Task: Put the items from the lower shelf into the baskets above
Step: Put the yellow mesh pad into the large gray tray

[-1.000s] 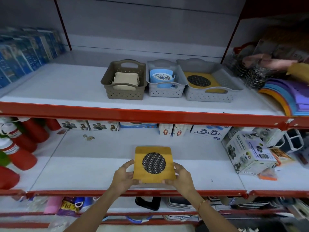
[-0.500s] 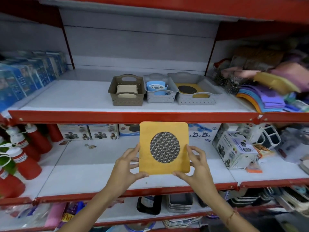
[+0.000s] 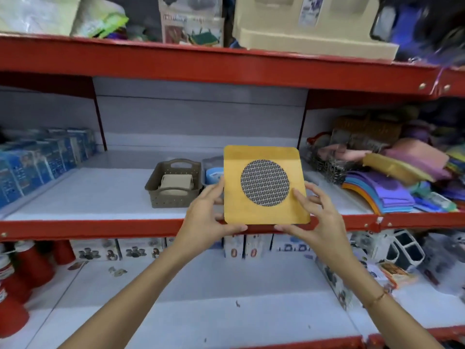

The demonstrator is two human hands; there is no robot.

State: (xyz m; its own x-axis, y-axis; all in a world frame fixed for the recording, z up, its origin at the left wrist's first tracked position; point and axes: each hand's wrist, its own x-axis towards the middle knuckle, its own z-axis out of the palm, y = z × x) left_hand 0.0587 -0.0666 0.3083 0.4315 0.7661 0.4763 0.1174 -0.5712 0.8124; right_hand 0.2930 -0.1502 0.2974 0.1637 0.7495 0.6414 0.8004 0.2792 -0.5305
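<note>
Yellow mesh-centred board (image 3: 264, 185), at lower-shelf level 1 s ago, now raised in front of the basket row, so drop-off looks near. L to R: brown basket (image 3: 173, 183) w/ beige item, left hand (image 3: 206, 217) and right hand (image 3: 319, 217) both closed on the board's lower corners (grey baskets mostly hidden behind it). Red shelf lip (image 3: 100, 229) sits just under the board; open room above the baskets.

One cam, on my head. Faces straight into the red-framed shelving (image 3: 125, 229) at close range, angled slightly down. Middle shelf sits centre frame; my forearms enter from the bottom edge. No second view.
</note>
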